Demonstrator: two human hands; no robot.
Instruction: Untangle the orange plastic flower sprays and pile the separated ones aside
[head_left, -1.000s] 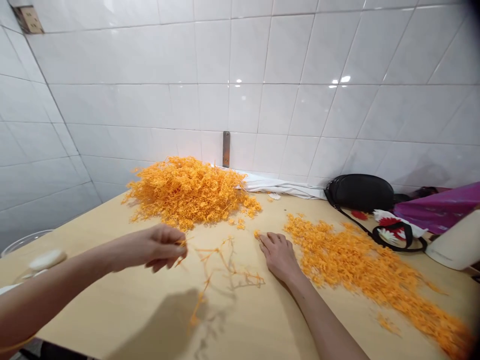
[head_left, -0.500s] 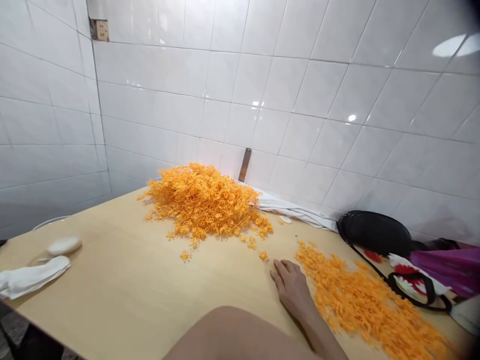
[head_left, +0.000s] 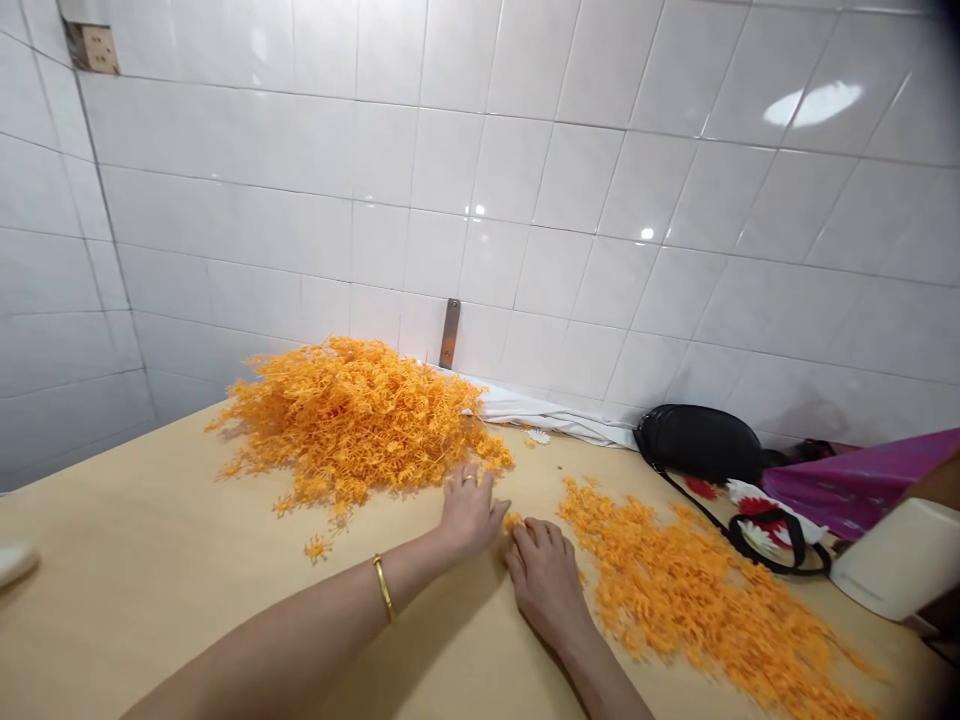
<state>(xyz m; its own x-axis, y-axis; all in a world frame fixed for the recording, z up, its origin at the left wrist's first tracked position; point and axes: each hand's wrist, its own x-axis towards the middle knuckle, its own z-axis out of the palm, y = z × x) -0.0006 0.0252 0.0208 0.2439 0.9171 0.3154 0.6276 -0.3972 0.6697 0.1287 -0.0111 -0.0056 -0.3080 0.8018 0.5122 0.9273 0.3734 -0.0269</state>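
Note:
A tall heap of orange artificial flower pieces (head_left: 352, 420) stands at the back of the table, and its right front edge lies by the fingers of my left hand (head_left: 472, 508). That hand wears a ring, and a gold bangle (head_left: 383, 588) circles the wrist. Its fingers are spread and nothing shows in them. Beside it my right hand (head_left: 544, 575) rests low on the table, fingers stretched forward. A small orange piece (head_left: 512, 522) lies between the two hands, close to the right fingertips. To the right is a flatter spread of loose orange pieces (head_left: 690, 590).
A tiled wall rises behind the table (head_left: 225, 600). White cloth (head_left: 555, 415) runs along the wall's foot. At right are a black bag (head_left: 701, 443) with a strap, purple cloth (head_left: 862, 485), red and white flowers and a cream container (head_left: 896, 560). A white object (head_left: 15, 562) sits at far left.
My left hand has reached out from low in the view to the heap's right front edge. The right hand stays on the table near the same spot. The view has shifted right.

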